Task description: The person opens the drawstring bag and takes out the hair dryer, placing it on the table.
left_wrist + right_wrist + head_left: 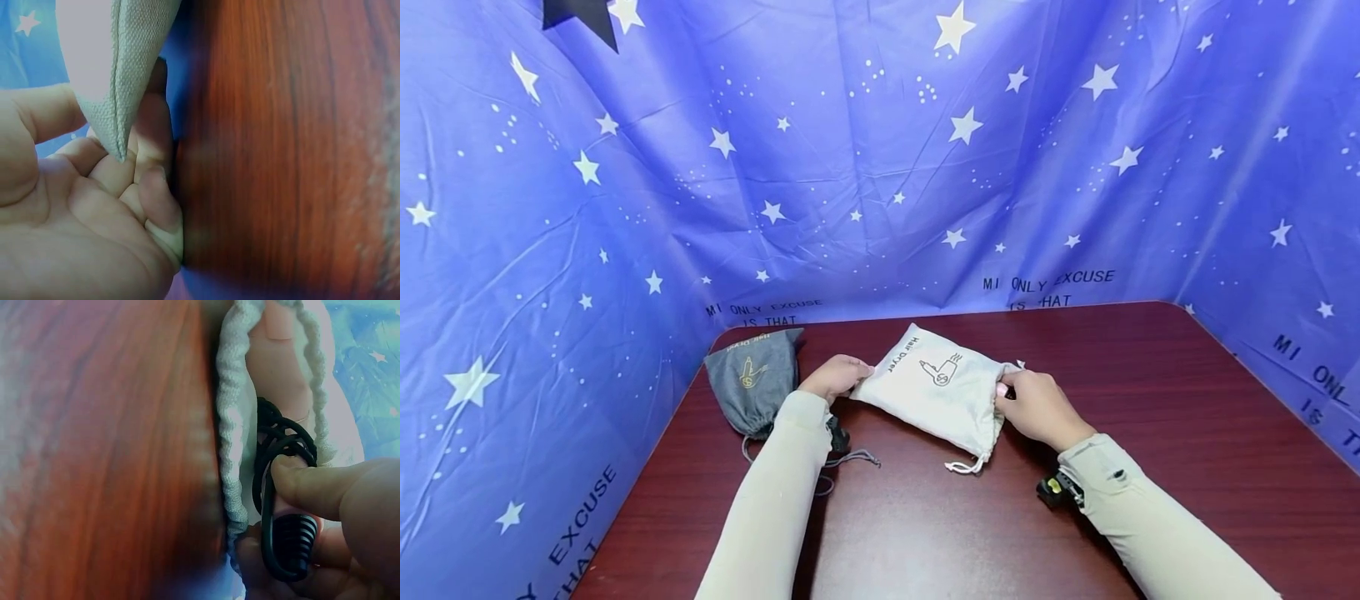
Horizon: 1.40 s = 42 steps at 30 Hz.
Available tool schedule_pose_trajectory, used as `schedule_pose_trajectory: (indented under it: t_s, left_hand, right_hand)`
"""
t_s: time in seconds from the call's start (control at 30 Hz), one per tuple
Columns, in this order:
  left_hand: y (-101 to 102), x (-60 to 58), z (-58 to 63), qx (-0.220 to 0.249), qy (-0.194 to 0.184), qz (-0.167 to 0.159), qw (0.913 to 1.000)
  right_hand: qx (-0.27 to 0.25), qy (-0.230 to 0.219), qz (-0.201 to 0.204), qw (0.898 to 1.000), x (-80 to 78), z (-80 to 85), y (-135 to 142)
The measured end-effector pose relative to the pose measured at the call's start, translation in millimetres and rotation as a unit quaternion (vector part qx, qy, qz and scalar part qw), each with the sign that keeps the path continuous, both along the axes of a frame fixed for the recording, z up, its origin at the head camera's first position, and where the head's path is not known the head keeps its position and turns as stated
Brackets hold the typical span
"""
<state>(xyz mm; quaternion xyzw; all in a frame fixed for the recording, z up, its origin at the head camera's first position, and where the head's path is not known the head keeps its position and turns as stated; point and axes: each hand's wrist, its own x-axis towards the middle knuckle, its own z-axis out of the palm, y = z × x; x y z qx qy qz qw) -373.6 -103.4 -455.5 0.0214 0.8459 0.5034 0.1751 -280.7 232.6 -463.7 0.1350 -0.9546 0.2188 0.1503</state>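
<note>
A white cloth drawstring bag [910, 392], printed with a hair dryer and the words "Hair Dryer", lies tilted on the table. My left hand [833, 379] pinches its far-left corner, whose seam [119, 87] hangs between thumb and fingers in the left wrist view. At the bag's gathered mouth [231, 431], my right hand [1037, 408] grips the cord end of a pinkish hair dryer [281, 375]. Its black cord [265, 519] is looped around it, with the ribbed cord sleeve [295, 540] beneath my thumb. Most of the dryer is hidden inside the bag.
A dark grey drawstring bag [748, 379] with a gold hair dryer print lies left of my left forearm, its grey strings [857, 455] trailing under the wrist. The dark red wooden table [1150, 375] meets a blue star-printed curtain [850, 167] at the back and sides.
</note>
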Motion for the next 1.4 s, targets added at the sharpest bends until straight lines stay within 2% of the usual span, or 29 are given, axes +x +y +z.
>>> schedule_pose_trajectory:
  t_s: [0.17, 0.4, 0.67, 0.97, 1.2, 1.4]
  left_hand:
    - [2, 0.6, 0.1, -0.002, 0.010, 0.021, 0.9997]
    - [4, 0.5, -0.7, -0.004, 0.008, 0.038, 0.9992]
    - [5, -0.3, -3.8, -0.002, 0.014, 0.041, 0.9991]
    - [4, 0.3, -4.4, -0.008, 0.012, 0.036, 0.9992]
    - [9, -1.0, -3.2, -0.034, -0.014, 0.037, 0.9986]
    - [16, -1.3, -5.0, -0.022, -0.012, 0.030, 0.9992]
  right_hand:
    - [-0.013, 0.009, 0.012, 1.000, -5.2, 0.0, 4]
    - [-0.027, -0.012, 0.005, 1.000, -12.2, -6.3, 15]
    - [-0.043, -0.049, -0.014, 0.998, -13.6, -3.6, 25]
    - [-0.037, -0.070, -0.013, 0.997, -14.2, -4.5, 31]
    - [-0.033, -0.063, 0.001, 0.997, -16.8, -10.0, 27]
    - [-0.021, -0.039, 0.015, 0.999, -19.5, -13.0, 26]
